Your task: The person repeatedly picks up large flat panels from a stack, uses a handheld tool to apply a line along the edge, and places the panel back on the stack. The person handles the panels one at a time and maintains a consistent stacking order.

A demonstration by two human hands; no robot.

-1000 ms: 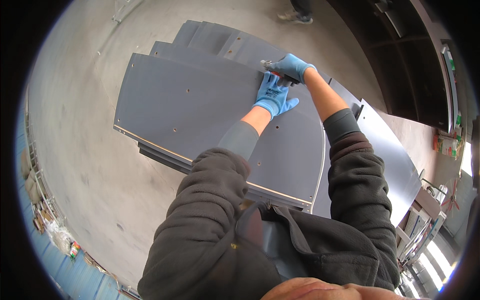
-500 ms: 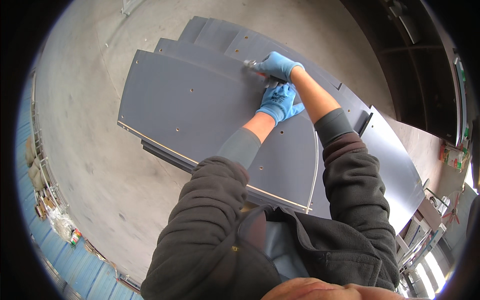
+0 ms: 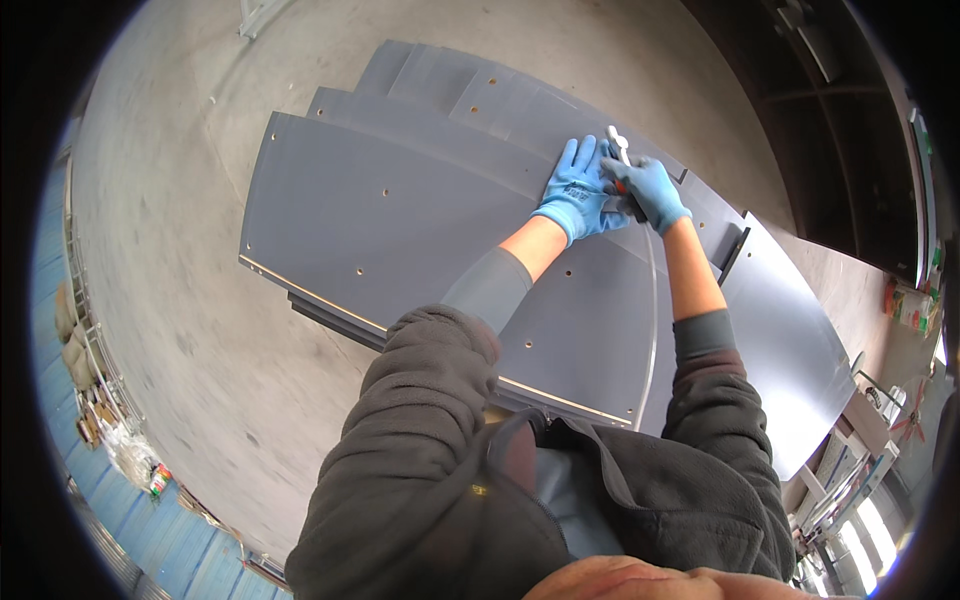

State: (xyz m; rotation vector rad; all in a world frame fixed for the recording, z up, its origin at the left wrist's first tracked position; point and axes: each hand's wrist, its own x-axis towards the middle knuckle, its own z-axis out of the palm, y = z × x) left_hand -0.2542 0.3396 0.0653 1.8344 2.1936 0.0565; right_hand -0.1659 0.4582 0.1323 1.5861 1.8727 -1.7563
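Note:
My left hand (image 3: 577, 194), in a blue glove, lies flat on the top grey panel (image 3: 330, 200) with its fingers spread. My right hand (image 3: 652, 192), gloved alike, is closed round a hand tool (image 3: 620, 147) with a pale metal head and a dark, reddish body. The tool's head points away from me, beyond the fingers of my left hand. A thin whitish hose (image 3: 654, 330) runs from near the tool toward my body. Small holes dot the panel, and a light strip (image 3: 320, 292) follows its near left edge.
More grey panels (image 3: 430, 75) are stacked and fanned out under the top one. A shiny panel (image 3: 775, 330) lies at the right, beside a dark edge piece (image 3: 735, 253). A dark shelf unit (image 3: 830, 130) stands at the far right. Concrete floor (image 3: 190, 250) surrounds the stack.
My right hand has moved right and slightly nearer, turning the tool's head from leftward to away from me. My left hand has shifted right. The hose has swung right.

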